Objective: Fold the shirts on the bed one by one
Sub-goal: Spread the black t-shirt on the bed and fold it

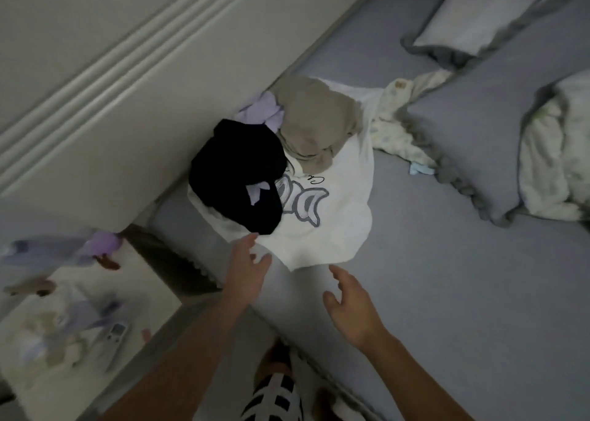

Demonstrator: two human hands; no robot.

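Shirts (287, 171) lie heaped on the bed (447, 293) at 12 o'clock; a black shirt (236, 171) tops a white shirt (338, 229). Left hand (247, 269) and right hand (351, 309), fingers spread, empty, hover at 6 o'clock of the heap.

- My feed is dim and grey-blue all over; I see no lamp or window, and the light looks flat and even.
- Shadows are soft: a faint one sits under the white shirt (335, 229) hem on the bed (447, 293).
- The black shirt (236, 178) reads as a featureless dark mass with no folds visible.
- No glare anywhere.
- The nightstand (95, 309) at lower left is heavily smeared; I can't make out its items.
- The wide lens bends the headboard (127, 85) grooves and tilts the whole scene.
- My left hand (247, 270) and right hand (348, 305) look slightly soft-edged.
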